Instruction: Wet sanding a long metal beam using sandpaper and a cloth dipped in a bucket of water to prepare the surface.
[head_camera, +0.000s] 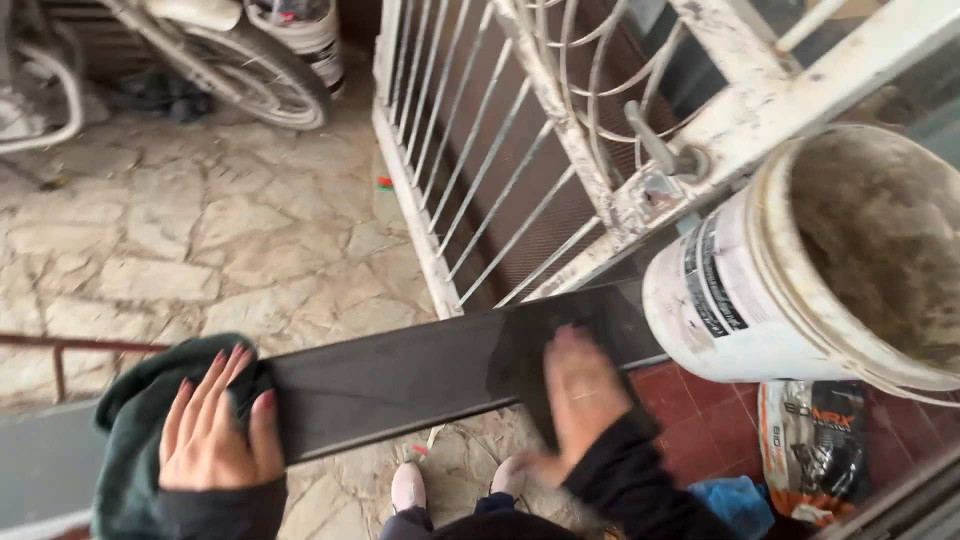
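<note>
Your left hand (215, 425) lies nearest the lens, flat and open, fingers straight and spread a little, palm pressed down on a dark green cloth (130, 440) that sits at the left end of the long dark board (400, 380); it grips nothing, only presses; the cloth bunches under and round the hand and hangs off the board's near edge. Your right hand (580, 400) rests on the same board toward its right end, blurred; it looks flat with fingers extended on top of a dark sheet (560, 350) pressed to the board; cannot tell whether the fingers curl round anything. The board runs across the view, low at the left hand, rising to the right, its far end passing just under the white bucket (800, 270); the bucket is tilted, mouth toward the right, its inside caked grey, and stands just beyond the board's right end. Behind the board stands a white metal gate (560, 130) with bars and a lever handle (655, 140), paint chipped. Below the board, between the two hands, your shoes (455, 485) show on stone paving (200, 230); right of the shoes lie a blue cloth (740, 505) and a printed bag (815, 445) on red tiles. Far beyond the board's left end, a bicycle wheel (260, 70) and a second bucket (300, 30).
</note>
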